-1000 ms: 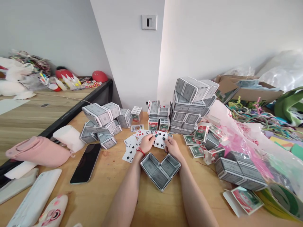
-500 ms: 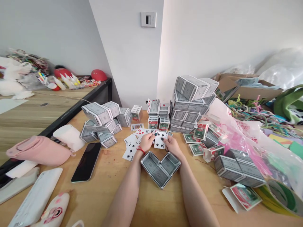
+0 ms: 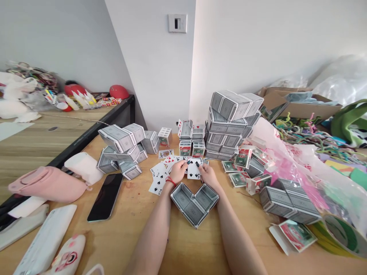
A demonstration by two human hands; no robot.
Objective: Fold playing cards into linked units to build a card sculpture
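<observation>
Between my two hands is a playing card (image 3: pixel 194 170), a spade card held face up by its sides. My left hand (image 3: pixel 180 171) pinches its left edge, a red string on the wrist. My right hand (image 3: pixel 207 172) grips the right edge. Whether more cards lie under it, I cannot tell. Just nearer to me, between my forearms, sits a heart-shaped open tray (image 3: pixel 195 206) made of grey-backed cards. Loose cards (image 3: pixel 158 177) are fanned face up on the table to the left, some partly hidden behind my left hand.
Stacked grey card boxes (image 3: pixel 226 124) rise at the back right, with a smaller stack (image 3: pixel 123 139) at the back left. A black phone (image 3: pixel 105 197) and a pink visor (image 3: pixel 47 183) lie left. Card packs (image 3: pixel 243 158), tape (image 3: pixel 340 235) and plastic bags occupy the right.
Both hands stay almost in place on the card. My right fingers have shifted slightly up along its right edge. The view has moved a little.
</observation>
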